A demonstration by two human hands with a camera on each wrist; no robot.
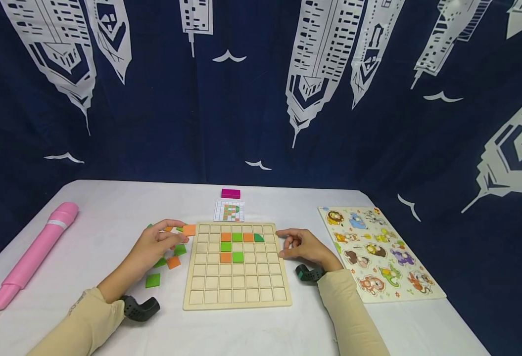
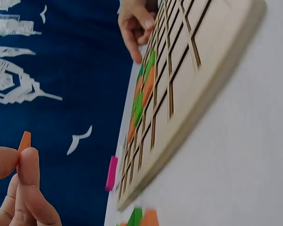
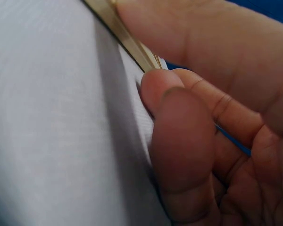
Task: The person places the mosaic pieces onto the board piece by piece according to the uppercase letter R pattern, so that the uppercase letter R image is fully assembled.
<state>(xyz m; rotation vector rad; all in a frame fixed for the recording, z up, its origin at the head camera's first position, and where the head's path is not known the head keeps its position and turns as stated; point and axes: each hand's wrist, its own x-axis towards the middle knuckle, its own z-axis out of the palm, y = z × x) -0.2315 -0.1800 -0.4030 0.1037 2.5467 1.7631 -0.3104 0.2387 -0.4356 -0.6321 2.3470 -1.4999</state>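
Note:
An orange square tile [image 1: 189, 230] is pinched between the thumb and index finger of my left hand [image 1: 154, 245], near the far left corner of the wooden grid board [image 1: 238, 304]. The left wrist view shows this tile [image 2: 24, 141] edge-on, raised off the table. Orange and green squares [image 1: 237, 257] and a dark green rounded piece [image 1: 258, 238] lie in the board's upper cells. My right hand [image 1: 306, 245] rests at the board's right edge, index finger extended, other fingers loosely bent. Loose orange and green tiles [image 1: 153, 280] lie around the left hand, which partly covers them.
Behind the board lie a printed pattern card [image 1: 229, 217] and a magenta block [image 1: 231, 194]. A pink cylindrical stick [image 1: 35, 254] lies at far left. An animal picture board [image 1: 381, 254] is on the right, close to the right forearm. A dark blue patterned curtain [image 1: 243, 113] hangs behind the table.

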